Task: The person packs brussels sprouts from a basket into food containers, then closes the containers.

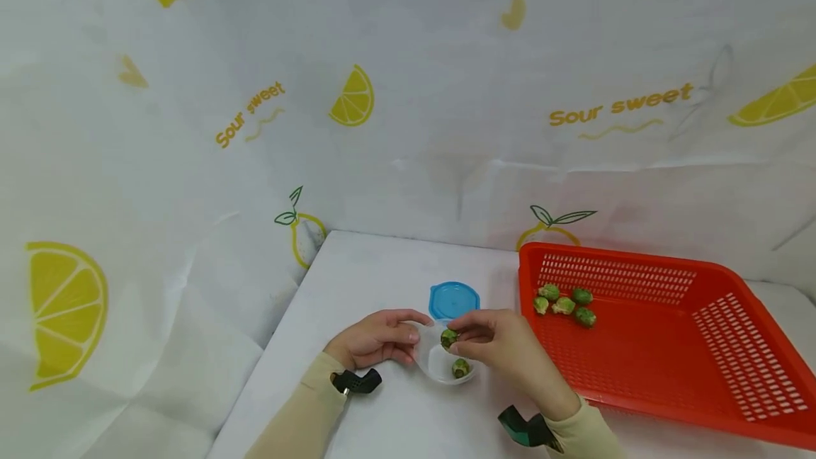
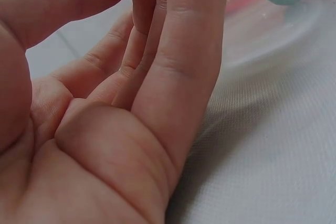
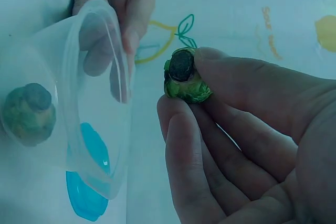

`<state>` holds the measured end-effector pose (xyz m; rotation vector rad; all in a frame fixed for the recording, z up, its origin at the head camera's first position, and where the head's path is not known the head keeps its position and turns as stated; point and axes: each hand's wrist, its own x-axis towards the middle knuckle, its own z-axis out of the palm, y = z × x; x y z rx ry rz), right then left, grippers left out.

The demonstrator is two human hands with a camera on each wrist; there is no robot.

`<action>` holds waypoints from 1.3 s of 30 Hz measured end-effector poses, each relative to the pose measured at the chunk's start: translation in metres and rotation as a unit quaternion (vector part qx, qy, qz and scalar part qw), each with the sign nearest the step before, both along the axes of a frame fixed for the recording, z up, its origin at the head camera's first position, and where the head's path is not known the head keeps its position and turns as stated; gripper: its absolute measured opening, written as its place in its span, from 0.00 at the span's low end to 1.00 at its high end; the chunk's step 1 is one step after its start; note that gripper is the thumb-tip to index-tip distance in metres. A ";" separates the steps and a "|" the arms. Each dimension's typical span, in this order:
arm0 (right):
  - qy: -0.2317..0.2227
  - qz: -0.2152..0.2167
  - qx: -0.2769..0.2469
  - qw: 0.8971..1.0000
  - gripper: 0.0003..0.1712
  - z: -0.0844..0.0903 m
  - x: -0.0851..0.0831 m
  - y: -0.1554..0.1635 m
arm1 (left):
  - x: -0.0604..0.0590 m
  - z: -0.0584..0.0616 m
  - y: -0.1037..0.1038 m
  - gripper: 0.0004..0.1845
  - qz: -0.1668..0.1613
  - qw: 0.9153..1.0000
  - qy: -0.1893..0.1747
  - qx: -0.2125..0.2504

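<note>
Above the clear container (image 1: 440, 360), steadied by the left hand (image 1: 376, 338), the right hand (image 1: 503, 346) pinches a sprout (image 1: 449, 337); a loose pinch risks dropping it outside.

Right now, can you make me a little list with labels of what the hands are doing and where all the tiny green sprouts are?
Right hand: pinches one Brussels sprout at the container's mouth
Left hand: holds the clear plastic container, tilted toward the right hand
Inside container: one sprout already
Blue lid: off, lying on the white table behind the container
Red basket: on the right, four sprouts in its far left corner
</note>
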<state>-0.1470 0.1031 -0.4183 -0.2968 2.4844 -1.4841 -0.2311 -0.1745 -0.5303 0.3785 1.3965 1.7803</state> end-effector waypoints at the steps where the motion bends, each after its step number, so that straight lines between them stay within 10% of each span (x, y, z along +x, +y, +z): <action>1: 0.000 -0.001 0.001 1.000 0.15 -0.003 0.001 -0.001 | 0.000 0.000 0.001 0.23 -0.001 1.000 0.000 0.001; 39: 0.042 0.023 0.079 0.996 0.10 -0.031 0.008 -0.021 | 0.000 -0.001 0.001 0.21 0.000 1.000 -0.003 0.016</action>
